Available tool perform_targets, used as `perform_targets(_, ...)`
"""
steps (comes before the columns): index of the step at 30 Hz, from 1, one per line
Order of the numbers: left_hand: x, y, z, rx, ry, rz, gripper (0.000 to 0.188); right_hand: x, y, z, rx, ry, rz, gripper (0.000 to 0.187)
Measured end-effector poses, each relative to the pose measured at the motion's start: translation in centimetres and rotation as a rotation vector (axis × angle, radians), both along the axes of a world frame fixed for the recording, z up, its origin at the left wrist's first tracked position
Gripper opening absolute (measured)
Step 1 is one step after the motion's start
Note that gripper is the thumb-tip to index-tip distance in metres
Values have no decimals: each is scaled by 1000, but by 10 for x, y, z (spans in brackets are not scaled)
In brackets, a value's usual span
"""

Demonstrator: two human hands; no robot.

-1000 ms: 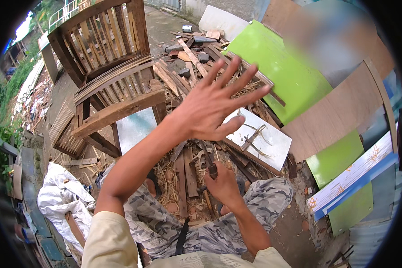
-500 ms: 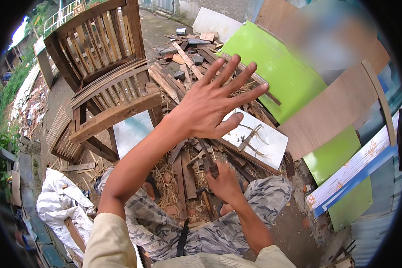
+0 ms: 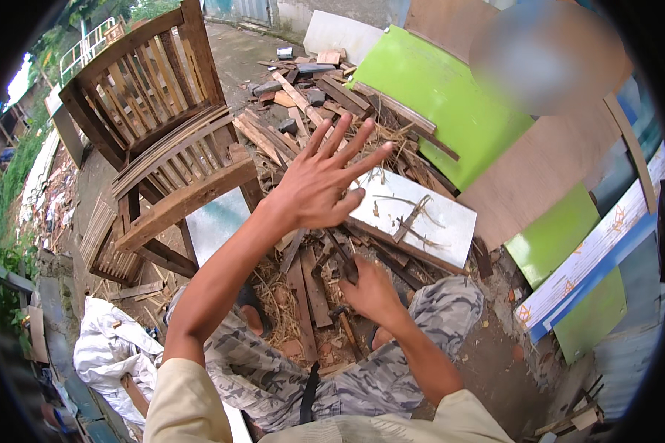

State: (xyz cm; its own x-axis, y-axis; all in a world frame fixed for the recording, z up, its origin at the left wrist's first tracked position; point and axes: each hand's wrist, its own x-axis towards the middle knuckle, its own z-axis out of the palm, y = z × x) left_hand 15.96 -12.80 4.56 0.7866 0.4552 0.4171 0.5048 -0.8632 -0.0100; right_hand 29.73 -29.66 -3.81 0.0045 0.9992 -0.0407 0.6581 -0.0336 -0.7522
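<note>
My left hand (image 3: 316,184) is raised over the scrap with its fingers spread and nothing in it. Below it, my right hand (image 3: 375,294) is closed around a dark-handled tool (image 3: 344,258). Its narrow dark shaft or blade points up and away, and its far end is lost among the wood. Between my feet lie wooden slats (image 3: 296,299) on straw-like debris. A wooden-handled tool, perhaps a hammer (image 3: 349,334), leans beside my right foot. Just beyond my right hand lies a white board (image 3: 443,221) with twigs on it.
A slatted wooden chair (image 3: 177,196) stands at left, a white sack (image 3: 114,354) nearer me. Scrap wood (image 3: 314,107) is heaped ahead. Green panels (image 3: 428,96) and a brown plywood sheet (image 3: 543,173) lean at right. A blurred round patch covers the upper right.
My left hand has shifted slightly left and lower in view, fingers still spread. My right hand keeps its hold on the dark-handled tool, and the view has tilted slightly.
</note>
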Motion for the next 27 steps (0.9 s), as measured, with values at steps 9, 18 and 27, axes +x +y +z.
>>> perform_targets(9, 8, 24, -48, -11, 110, -13, 66, 7, 15, 1, -62, 50, -23, 28)
perform_targets(18, -23, 28, -49, -63, -102, -212, 32, 12, 33, -3, -78, 4, 19, 29)
perform_targets(27, -34, 18, 39, 276, -281, -197, 27, 7, 34, 8, -84, 42, 96, 31)
